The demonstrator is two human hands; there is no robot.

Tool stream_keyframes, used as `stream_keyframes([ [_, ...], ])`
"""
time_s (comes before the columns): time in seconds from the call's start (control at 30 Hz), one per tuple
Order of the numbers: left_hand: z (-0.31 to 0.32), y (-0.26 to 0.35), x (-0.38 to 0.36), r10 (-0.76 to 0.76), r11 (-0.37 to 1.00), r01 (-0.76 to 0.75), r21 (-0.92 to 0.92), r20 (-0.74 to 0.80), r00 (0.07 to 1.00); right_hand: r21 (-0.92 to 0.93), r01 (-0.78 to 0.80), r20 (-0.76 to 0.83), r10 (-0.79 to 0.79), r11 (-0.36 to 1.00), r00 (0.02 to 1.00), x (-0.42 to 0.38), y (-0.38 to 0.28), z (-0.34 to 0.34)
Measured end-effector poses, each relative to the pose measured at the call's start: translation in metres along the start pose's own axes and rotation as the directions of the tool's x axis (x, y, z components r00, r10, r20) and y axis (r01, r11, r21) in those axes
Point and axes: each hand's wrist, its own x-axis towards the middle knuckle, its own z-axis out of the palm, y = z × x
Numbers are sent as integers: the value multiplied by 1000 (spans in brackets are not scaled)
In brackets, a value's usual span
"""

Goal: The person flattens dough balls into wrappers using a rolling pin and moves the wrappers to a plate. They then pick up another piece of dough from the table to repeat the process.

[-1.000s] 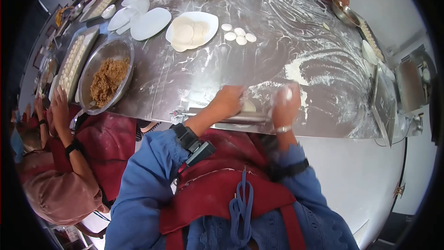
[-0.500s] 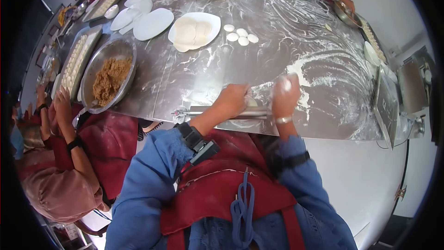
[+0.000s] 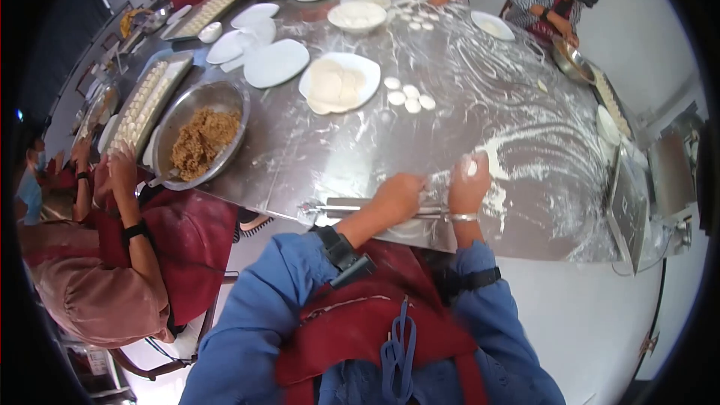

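Steel covers the floured table (image 3: 360,150), and near its front edge both hands work a metal rolling pin (image 3: 352,206) lying crosswise. The left hand (image 3: 399,195) lies palm-down over the pin, fingers fairly flat, pressing it; any dough beneath is hidden. The right hand (image 3: 469,184) sits just beside the pin's right end, fingers curled and dusted white; whether it grips anything I cannot tell. No writing is readable. Beyond lie 4 small dough discs (image 3: 409,94), 1 plate of flattened rounds (image 3: 339,84), and 1 bowl of brown filling (image 3: 201,136).
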Motion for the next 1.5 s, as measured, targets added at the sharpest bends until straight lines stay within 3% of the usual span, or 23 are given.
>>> stream_keyframes([
  [0.07,-11,2,-2,-54,998,54,-9,7,998,-99,114,-32,-118,989,993,-9,-8,-10],
  [0.1,-15,-3,-4,-29,999,25,45,95,995,-44,91,-12,-91,995,996,-17,2,-17],
  [0.13,-16,-11,-7,-12,996,-6,94,190,982,5,60,11,-60,998,998,-27,13,-25],
  [0.2,-24,-29,-6,32,999,-34,15,147,989,152,-165,73,155,975,985,-42,-11,-38],
  [0.27,-58,-38,6,58,960,-41,-277,53,997,167,-139,59,130,976,990,-49,8,-40],
  [0.33,-105,-44,29,-265,914,229,-334,-67,962,179,-120,31,117,976,993,-49,8,-38],
  [0.4,-119,-87,57,-343,933,234,-273,-483,806,169,-119,69,109,978,992,-44,-7,-39],
  [0.53,-112,-105,93,-230,962,271,-29,-623,747,211,-135,58,125,968,990,-39,3,-32],
  [0.6,-85,-101,112,-47,998,59,32,-296,954,132,-69,41,64,989,997,-37,-3,-31],
  [0.7,-45,-91,135,63,996,-46,74,-244,968,103,-60,53,55,993,997,-35,-2,-31],
  [0.77,-21,-100,146,87,968,-64,242,-86,993,80,-57,57,52,995,997,-35,5,-30],
  [0.8,-13,-98,144,86,969,-64,240,-86,993,98,-65,55,60,993,997,-35,8,-29],
  [0.87,3,-97,132,254,893,-113,436,-282,925,114,-83,59,77,990,995,-36,9,-30],
  [0.9,-2,-88,121,246,893,-106,437,-277,929,91,-41,47,37,995,998,-34,3,-30],
  [0.97,-26,-52,93,116,902,-118,414,29,993,71,-18,50,14,997,999,-33,-2,-29],
  [1.07,-38,-44,53,126,922,-168,349,139,982,7,22,45,-22,1000,999,-33,-6,-32],
  [1.13,-48,-51,30,151,913,-183,365,115,982,202,-169,102,151,965,983,-33,-17,-34],
  [1.17,-53,-63,23,109,950,-113,292,30,994,194,-185,105,167,963,980,-35,-12,-34],
  [1.23,-64,-72,12,64,976,-53,213,-46,997,114,-73,75,65,991,995,-35,0,-32],
  [1.33,-81,-60,3,52,935,-29,352,-55,997,97,39,43,-43,995,998,-32,-7,-32],
  [1.4,-92,-47,4,-222,961,196,197,118,968,150,-36,52,28,988,998,-32,-3,-30],
  [1.43,-87,-45,3,-221,962,196,190,123,968,204,-110,70,97,973,993,-33,-2,-30],
  [1.5,-68,-35,5,-189,963,217,-160,172,967,229,-142,86,125,963,988,-33,-3,-30],
])
